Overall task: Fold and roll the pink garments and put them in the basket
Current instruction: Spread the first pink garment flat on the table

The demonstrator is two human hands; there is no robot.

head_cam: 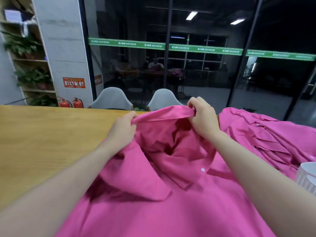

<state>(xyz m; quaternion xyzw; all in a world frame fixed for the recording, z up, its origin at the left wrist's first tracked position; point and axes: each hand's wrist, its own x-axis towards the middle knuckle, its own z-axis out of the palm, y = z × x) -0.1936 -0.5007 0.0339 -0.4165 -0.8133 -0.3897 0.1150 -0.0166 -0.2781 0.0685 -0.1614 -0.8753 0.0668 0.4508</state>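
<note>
While the shirt (171, 177) lies over the table (42, 142), we see left hand (122, 130) and right hand (202, 115) each pinching its far edge; basket (307, 177) right of shirt.

Bright, even overhead light falls on the table (42, 142), while the glass wall (196, 65) behind is dark and mirrors two ceiling lamps (191, 15). Soft shadows pool in the folds of the pink shirt (171, 194). Wide-angle distortion bends lines toward the edges. The shelves (25, 48) at left are smeared by motion blur.
</note>
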